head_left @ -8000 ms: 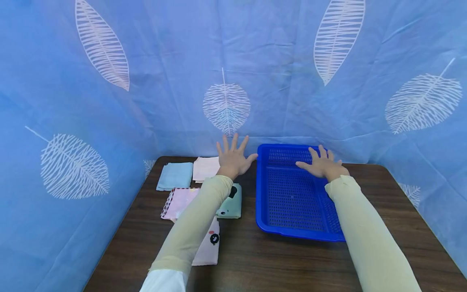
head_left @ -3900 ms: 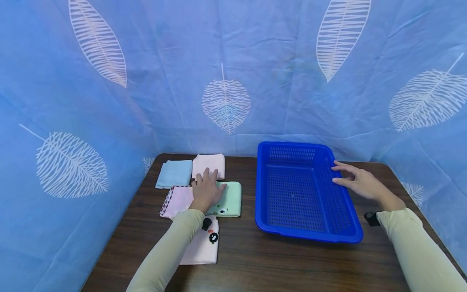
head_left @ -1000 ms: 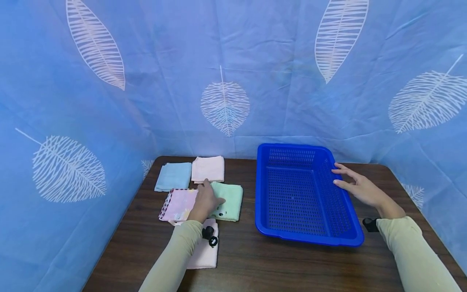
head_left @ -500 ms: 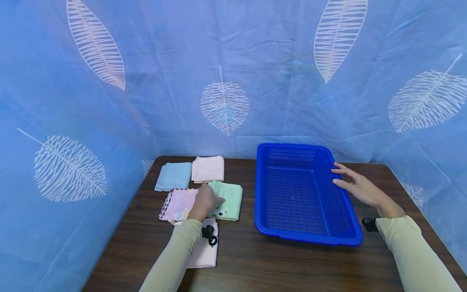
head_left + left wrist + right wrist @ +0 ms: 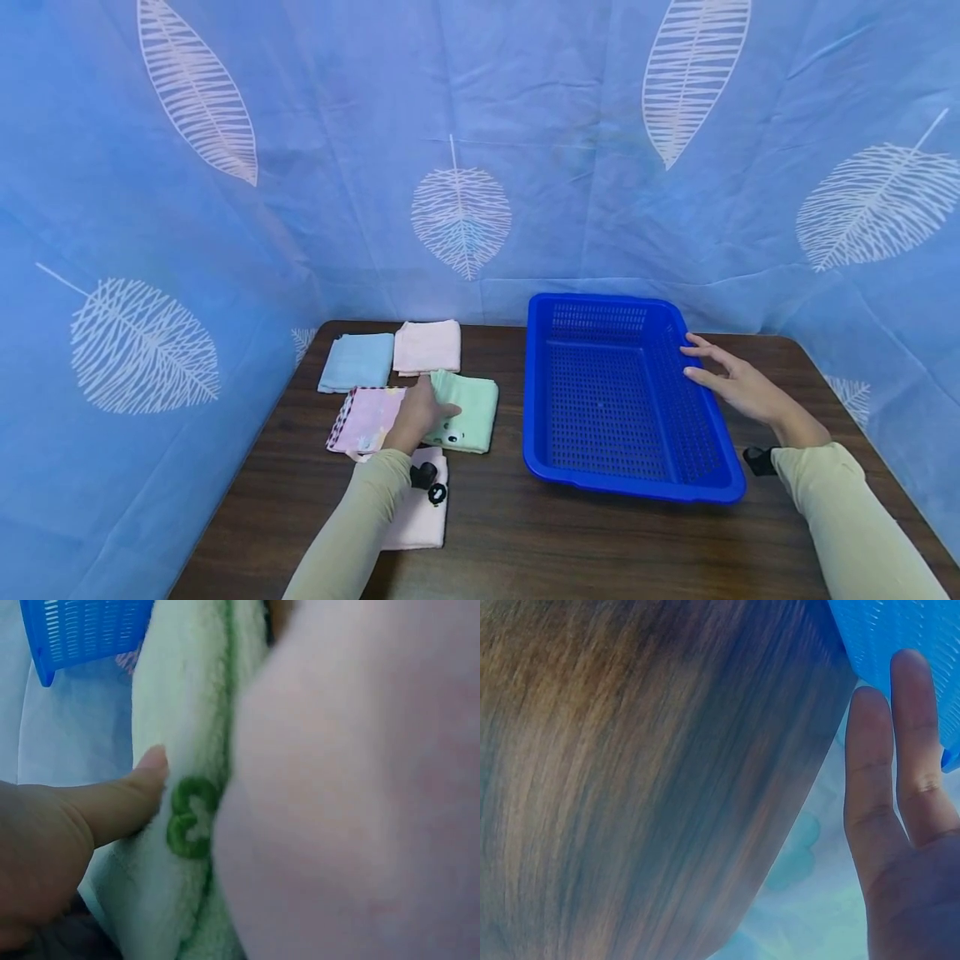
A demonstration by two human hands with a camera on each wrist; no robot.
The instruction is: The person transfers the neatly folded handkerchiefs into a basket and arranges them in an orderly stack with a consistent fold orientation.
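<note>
While the right hand rests with straight fingers on the far right rim of the blue perforated plastic basket, the left hand pinches the folded mint-green terry towel, just left of that basket.

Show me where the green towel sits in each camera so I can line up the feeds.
Head: green towel left of centre on the table, under the left hand.
Left wrist: it fills the middle, thumb pressed against it.
Right wrist: not in it.
Shared landmark: the blue basket, top left and top right.
</note>
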